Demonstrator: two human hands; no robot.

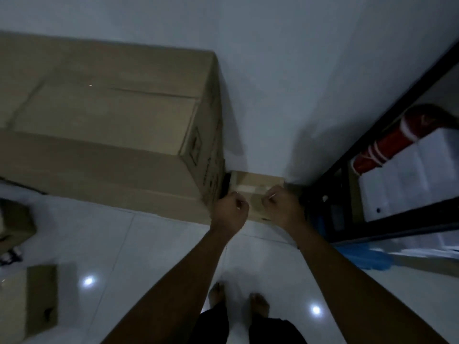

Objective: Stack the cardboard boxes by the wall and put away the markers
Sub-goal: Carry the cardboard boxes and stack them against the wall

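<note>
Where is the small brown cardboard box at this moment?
In the head view, the small brown cardboard box sits low against the white wall, right of the large cardboard box, with the left hand and right hand on it.

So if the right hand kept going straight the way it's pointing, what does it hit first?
Probably the small cardboard box that the right hand already sits over, then the white wall behind it. Depth is hard to judge from above.

Single head-worn view, steeply downward from standing height, toward the wall (285, 83) and floor (149, 244).
</note>
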